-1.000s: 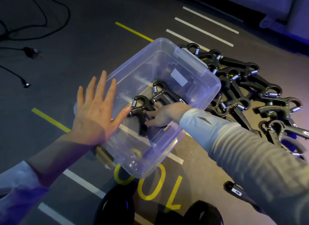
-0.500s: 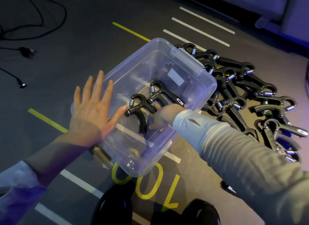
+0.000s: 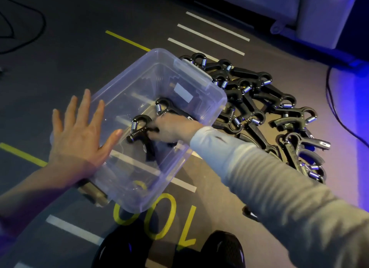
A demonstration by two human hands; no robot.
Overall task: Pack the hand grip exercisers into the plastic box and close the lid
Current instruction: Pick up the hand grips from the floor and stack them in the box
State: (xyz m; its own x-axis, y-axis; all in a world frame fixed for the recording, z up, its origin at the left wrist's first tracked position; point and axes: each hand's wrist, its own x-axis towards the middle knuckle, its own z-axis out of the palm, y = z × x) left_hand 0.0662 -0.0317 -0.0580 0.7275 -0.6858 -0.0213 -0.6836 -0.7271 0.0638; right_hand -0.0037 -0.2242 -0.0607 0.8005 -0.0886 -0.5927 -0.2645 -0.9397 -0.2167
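Note:
A clear plastic box [image 3: 199, 78] stands open on the floor, with no lid in sight. Two black hand grip exercisers with steel springs lie inside it, one nearer me [image 3: 139, 128] and one behind it [image 3: 162, 106]. My right hand [image 3: 173, 128] reaches over the box's right rim, fingers closed on the handles of the nearer exerciser. My left hand [image 3: 79, 132] presses flat against the outside of the box's left wall, fingers spread. A pile of several more exercisers [image 3: 259, 100] lies on the floor just right of the box.
The dark floor carries white stripes and yellow markings. My two black shoes [image 3: 221, 249] show at the bottom edge. A tan object [image 3: 93, 192] sticks out under the box's near left corner. Cables run at the top left [image 3: 30, 34] and right [image 3: 335, 108].
My right hand has moved left inside the box onto the nearer exerciser's handles. My left hand has stayed flat on the box's side.

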